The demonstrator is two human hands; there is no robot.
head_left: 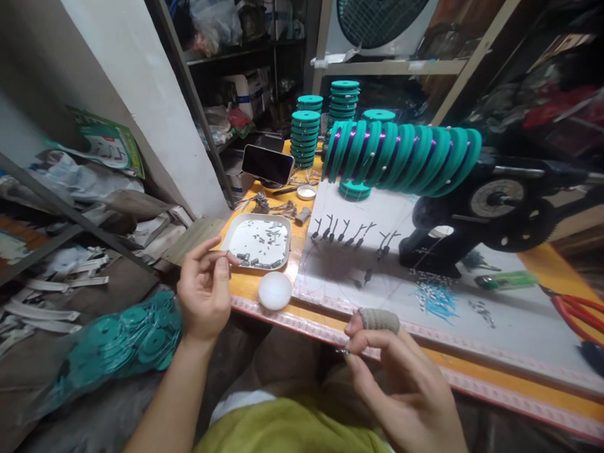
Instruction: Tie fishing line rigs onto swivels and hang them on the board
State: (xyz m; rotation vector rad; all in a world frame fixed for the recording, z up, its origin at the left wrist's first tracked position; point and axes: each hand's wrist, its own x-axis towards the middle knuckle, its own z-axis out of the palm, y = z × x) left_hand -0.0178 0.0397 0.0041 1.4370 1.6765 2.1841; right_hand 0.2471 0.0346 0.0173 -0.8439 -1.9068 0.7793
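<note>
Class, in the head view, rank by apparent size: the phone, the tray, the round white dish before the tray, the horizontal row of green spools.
Largest to smallest:
Horizontal row of green spools
Tray
Phone
Round white dish

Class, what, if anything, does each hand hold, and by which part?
Right hand: a small metallic piece, pinched in the fingers; gripped part too small to tell. Left hand: cannot tell.

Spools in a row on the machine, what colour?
Teal green; the spools show best in the head view.
</note>
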